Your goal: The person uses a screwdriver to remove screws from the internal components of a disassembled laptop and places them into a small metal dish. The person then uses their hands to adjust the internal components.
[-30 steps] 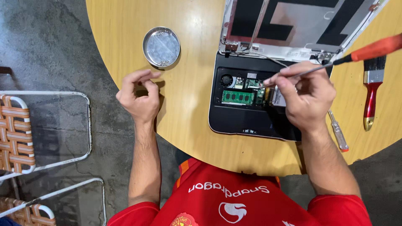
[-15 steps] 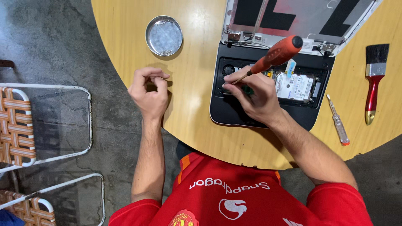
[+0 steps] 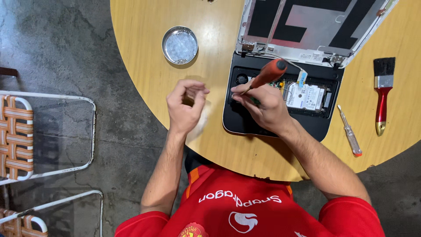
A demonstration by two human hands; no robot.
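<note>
A round table (image 3: 144,66) with a pale yellow wood-grain top carries everything, and it stands on a mottled grey concrete floor (image 3: 52,48). Taking the table's middle as the clock centre, an opened laptop (image 3: 245,120) lies flat there, its black base toward six o'clock and its stripped lid (image 3: 307,24) toward twelve. A small round metal dish (image 3: 180,44) sits on the bare wood at about ten o'clock, well apart from the laptop. At three o'clock lies a paintbrush (image 3: 382,94) with a red handle and black bristles. A slim clear-handled screwdriver (image 3: 349,131) lies near the laptop's corner at four o'clock.
</note>
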